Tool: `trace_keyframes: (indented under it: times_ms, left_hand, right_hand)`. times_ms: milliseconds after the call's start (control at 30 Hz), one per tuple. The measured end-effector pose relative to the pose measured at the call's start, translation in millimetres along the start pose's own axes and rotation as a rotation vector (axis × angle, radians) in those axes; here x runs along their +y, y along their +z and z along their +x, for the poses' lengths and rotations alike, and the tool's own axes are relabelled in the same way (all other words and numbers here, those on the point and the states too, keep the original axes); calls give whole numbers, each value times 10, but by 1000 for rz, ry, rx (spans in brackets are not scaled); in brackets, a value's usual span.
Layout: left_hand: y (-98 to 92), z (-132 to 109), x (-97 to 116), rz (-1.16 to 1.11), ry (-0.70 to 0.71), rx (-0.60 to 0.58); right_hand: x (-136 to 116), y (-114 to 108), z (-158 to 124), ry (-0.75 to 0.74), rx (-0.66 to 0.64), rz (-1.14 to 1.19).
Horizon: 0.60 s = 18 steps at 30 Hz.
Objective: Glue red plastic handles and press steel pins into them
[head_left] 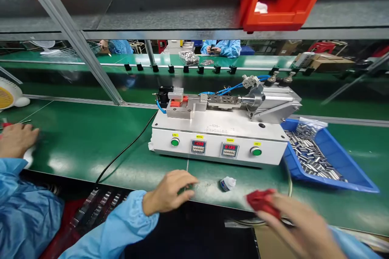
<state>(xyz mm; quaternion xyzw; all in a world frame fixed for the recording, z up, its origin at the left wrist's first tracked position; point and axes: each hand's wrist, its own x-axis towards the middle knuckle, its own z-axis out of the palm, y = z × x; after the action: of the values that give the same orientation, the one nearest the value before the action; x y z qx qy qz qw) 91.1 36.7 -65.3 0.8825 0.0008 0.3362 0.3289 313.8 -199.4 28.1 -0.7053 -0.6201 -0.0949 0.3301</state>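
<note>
My left hand (170, 192) hovers at the front edge of the green bench, thumb and fingers apart with nothing seen between them. My right hand (299, 220), smeared by motion, grips a red cloth (263, 202) by the bench edge. Between the two hands, a small white bottle with a dark label (227, 183) lies on its side. Behind them is a bench machine (219, 137) with a white front, two red digital displays and two green buttons. A clamp mechanism and blue air tubes sit on its top.
A blue tray (349, 170) of small metal cylinders stands right of the machine. A black cable (127, 147) crosses the bench at left. Beside me, a co-worker's hand (20, 139) rests on the bench. Overhead, a red bin (282, 20) sits on a shelf.
</note>
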Motion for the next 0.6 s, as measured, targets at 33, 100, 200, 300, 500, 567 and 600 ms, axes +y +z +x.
trace_keyframes:
  times_ms: [33, 100, 200, 300, 500, 567, 600]
  left_hand:
    - [103, 56, 75, -80, 25, -15]
    - [250, 111, 208, -236, 14, -16]
    - [310, 79, 300, -392, -166, 43]
    - [259, -15, 240, -478, -401, 123]
    - [246, -147, -8, -672, -743, 175]
    - [262, -169, -44, -695, -768, 117]
    - [264, -178, -49, -684, -764, 89]
  right_hand:
    - [-65, 153, 83, -67, -62, 50]
    - [-212, 440, 217, -147, -145, 140]
    - [-384, 717, 300, -136, -137, 182]
    - [-407, 809, 203, -159, -99, 196]
    - [-172, 921, -262, 206, 468, 123]
    - [-92, 1002, -336, 379, 358, 159]
    - [-59, 1048, -347, 439, 255, 196]
